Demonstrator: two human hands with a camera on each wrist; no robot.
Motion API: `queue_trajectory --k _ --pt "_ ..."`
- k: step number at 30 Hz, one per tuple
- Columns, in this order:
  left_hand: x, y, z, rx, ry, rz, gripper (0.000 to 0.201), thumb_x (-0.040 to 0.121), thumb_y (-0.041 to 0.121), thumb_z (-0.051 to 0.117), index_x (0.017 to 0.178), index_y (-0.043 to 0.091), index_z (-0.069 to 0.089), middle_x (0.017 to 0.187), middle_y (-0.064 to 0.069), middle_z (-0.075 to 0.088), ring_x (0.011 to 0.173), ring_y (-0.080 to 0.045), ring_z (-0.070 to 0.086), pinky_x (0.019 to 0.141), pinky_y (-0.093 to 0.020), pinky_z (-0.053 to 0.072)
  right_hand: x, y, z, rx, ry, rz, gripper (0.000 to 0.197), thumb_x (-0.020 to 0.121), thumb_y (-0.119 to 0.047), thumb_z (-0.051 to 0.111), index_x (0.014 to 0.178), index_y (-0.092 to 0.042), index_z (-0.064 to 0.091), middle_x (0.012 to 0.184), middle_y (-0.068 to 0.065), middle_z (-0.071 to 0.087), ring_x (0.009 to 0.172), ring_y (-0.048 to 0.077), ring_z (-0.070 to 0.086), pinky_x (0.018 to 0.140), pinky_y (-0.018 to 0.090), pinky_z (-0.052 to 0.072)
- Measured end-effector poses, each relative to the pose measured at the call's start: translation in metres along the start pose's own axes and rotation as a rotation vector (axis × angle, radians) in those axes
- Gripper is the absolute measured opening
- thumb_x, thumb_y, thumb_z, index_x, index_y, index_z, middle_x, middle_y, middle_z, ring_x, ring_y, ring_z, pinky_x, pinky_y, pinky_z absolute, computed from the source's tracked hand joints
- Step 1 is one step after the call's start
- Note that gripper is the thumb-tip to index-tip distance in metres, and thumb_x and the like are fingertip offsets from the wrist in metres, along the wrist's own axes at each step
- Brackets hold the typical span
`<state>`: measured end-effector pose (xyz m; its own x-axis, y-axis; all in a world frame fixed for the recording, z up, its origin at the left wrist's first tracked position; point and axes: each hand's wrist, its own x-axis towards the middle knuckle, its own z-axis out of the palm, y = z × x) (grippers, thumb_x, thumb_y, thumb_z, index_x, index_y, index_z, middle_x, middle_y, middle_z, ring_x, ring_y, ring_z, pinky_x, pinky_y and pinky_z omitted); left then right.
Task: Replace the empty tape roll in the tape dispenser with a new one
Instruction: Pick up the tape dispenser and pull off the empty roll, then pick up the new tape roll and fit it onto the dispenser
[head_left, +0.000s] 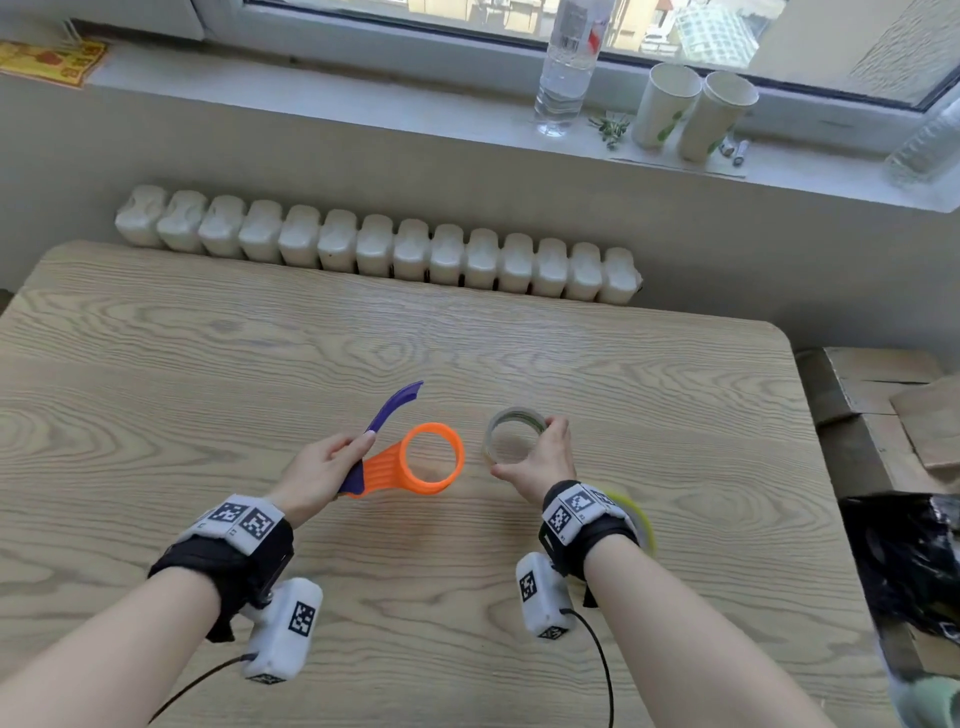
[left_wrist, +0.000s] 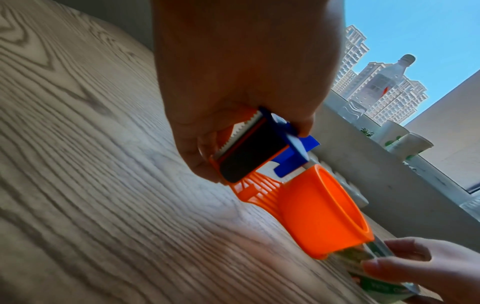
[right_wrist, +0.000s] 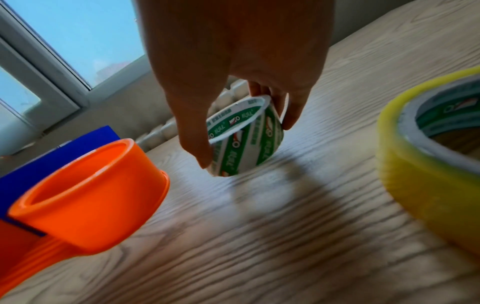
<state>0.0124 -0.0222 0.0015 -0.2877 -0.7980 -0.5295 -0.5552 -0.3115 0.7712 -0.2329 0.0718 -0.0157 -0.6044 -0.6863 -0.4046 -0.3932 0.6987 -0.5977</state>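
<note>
My left hand grips the orange tape dispenser by its cutter end, above the wooden table. Its bare orange hub points right, and the purple-blue flap stands open upward. My right hand holds the empty cardboard core, white with green print, just right of the hub and apart from it. A full yellowish tape roll lies flat on the table under my right wrist.
A white radiator runs behind the table's far edge. On the windowsill stand a water bottle and two paper cups. Cardboard boxes and a black bag sit off the table's right side.
</note>
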Motion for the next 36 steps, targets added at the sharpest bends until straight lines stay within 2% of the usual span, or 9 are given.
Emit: queue_trajectory --k 2,5,9,13,21,25,28,31,36 --pt "0.000 -0.001 0.002 -0.029 -0.020 -0.001 0.027 0.090 0.040 0.052 0.069 0.030 0.065 0.052 0.012 0.054 0.058 -0.017 0.045 0.053 -0.028 0.035 0.005 0.001 0.004 -0.050 -0.034 0.032 0.095 0.055 -0.020 0.087 0.128 -0.003 0.029 0.133 0.012 0.039 0.125 0.027 0.043 0.103 0.037 0.040" --pt "-0.001 0.006 0.007 -0.074 -0.040 -0.012 0.025 0.093 0.033 0.050 0.075 0.024 0.065 0.071 -0.008 0.047 0.061 -0.017 0.044 0.051 -0.023 0.036 0.008 0.002 0.007 -0.078 -0.053 0.068 0.093 0.054 -0.020 0.088 0.125 -0.004 0.030 0.133 0.011 0.040 0.124 0.028 0.044 0.101 0.039 0.041" --pt "-0.003 0.008 0.010 -0.067 -0.040 -0.012 0.024 0.093 0.033 0.050 0.076 0.026 0.065 0.070 -0.005 0.049 0.058 -0.013 0.046 0.048 -0.017 0.039 0.009 0.006 0.010 -0.060 -0.041 0.073 0.096 0.054 -0.021 0.089 0.127 -0.004 0.029 0.134 0.012 0.039 0.125 0.028 0.042 0.103 0.039 0.040" --pt "-0.007 0.010 0.011 -0.090 -0.049 -0.023 0.024 0.093 0.033 0.050 0.076 0.024 0.064 0.072 -0.007 0.049 0.060 -0.016 0.046 0.054 -0.023 0.039 0.008 0.006 0.010 -0.037 -0.056 0.084 0.098 0.054 -0.020 0.090 0.128 -0.005 0.028 0.135 0.014 0.040 0.126 0.029 0.042 0.105 0.038 0.038" --pt "-0.017 0.022 0.014 -0.084 -0.067 -0.017 0.021 0.093 0.034 0.051 0.084 0.022 0.067 0.071 -0.006 0.048 0.057 -0.015 0.046 0.052 -0.021 0.038 -0.007 0.003 -0.017 0.029 -0.072 0.059 0.101 0.060 -0.025 0.087 0.139 -0.009 0.026 0.145 0.010 0.036 0.134 0.024 0.037 0.107 0.034 0.033" --pt "-0.024 0.036 0.017 -0.084 -0.077 0.011 0.021 0.092 0.035 0.052 0.079 0.025 0.065 0.076 -0.009 0.048 0.060 -0.016 0.047 0.053 -0.021 0.041 -0.021 0.016 -0.036 0.049 -0.009 0.036 0.074 0.072 -0.032 0.078 0.132 -0.011 0.039 0.140 0.007 0.046 0.130 0.022 0.044 0.105 0.033 0.035" --pt "-0.029 0.043 0.023 -0.054 -0.099 0.050 0.023 0.092 0.036 0.052 0.076 0.022 0.063 0.077 -0.012 0.047 0.061 -0.020 0.046 0.055 -0.026 0.038 -0.032 0.033 -0.050 0.116 0.003 0.084 0.052 0.079 -0.027 0.071 0.123 -0.008 0.049 0.123 0.012 0.060 0.116 0.025 0.056 0.100 0.038 0.043" --pt "-0.032 0.046 0.032 -0.031 -0.122 0.069 0.025 0.091 0.036 0.052 0.075 0.019 0.062 0.073 -0.013 0.048 0.062 -0.022 0.045 0.054 -0.027 0.036 -0.048 0.053 -0.059 0.112 -0.004 0.103 0.035 0.087 -0.022 0.062 0.117 -0.005 0.055 0.114 0.013 0.065 0.108 0.026 0.059 0.095 0.037 0.045" --pt "-0.034 0.038 0.044 -0.020 -0.168 0.061 0.032 0.090 0.038 0.054 0.069 0.016 0.062 0.059 -0.009 0.045 0.051 -0.022 0.041 0.050 -0.024 0.032 -0.070 0.082 -0.059 0.111 0.019 0.140 0.032 0.085 -0.024 0.063 0.109 -0.004 0.060 0.110 0.013 0.067 0.104 0.025 0.061 0.092 0.033 0.045"
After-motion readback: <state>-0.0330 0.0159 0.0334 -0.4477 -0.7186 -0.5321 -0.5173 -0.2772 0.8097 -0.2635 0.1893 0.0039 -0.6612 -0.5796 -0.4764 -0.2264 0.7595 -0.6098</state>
